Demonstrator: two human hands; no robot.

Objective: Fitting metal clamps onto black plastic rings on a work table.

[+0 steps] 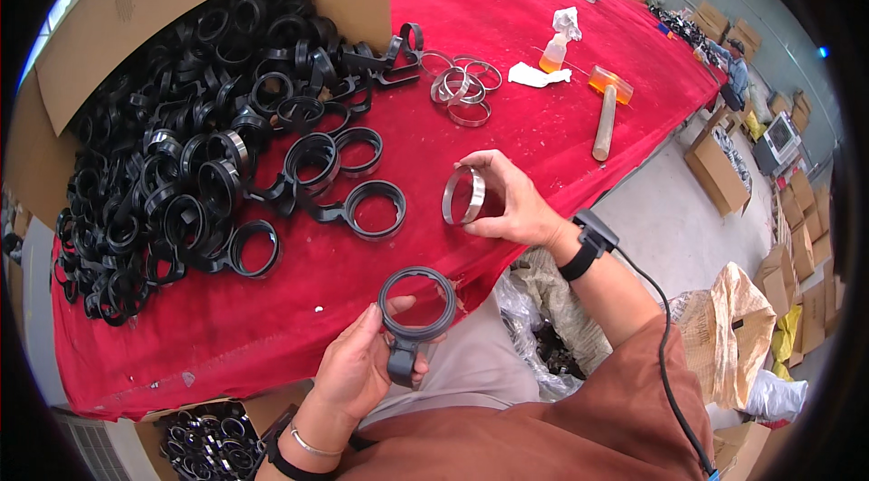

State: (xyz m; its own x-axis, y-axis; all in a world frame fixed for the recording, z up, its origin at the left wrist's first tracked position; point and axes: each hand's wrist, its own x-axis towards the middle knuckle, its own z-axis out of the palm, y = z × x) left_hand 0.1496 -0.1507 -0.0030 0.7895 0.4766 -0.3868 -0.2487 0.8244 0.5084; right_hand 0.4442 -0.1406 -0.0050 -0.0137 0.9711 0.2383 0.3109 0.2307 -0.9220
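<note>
Near the table's front edge, my left hand (362, 359) grips a black plastic ring with a short stem (400, 333), its round opening tilted up toward me. Further right and a little higher, my right hand (510, 202) pinches a shiny metal ring (463, 196) between thumb and fingers. The two rings are apart. Left of the metal ring, a black ring with a stem (375, 209) lies on the red cloth (416, 268). Several loose metal rings (466, 87) lie beyond my right hand.
A big heap of black rings (195, 110) spills from a cardboard box (172, 1) on the left. A mallet (606, 110), a bottle of orange liquid (553, 54) and white tissue (539, 75) lie at the back right. Below stands a box of rings (213, 440). A person (731, 74) is far right.
</note>
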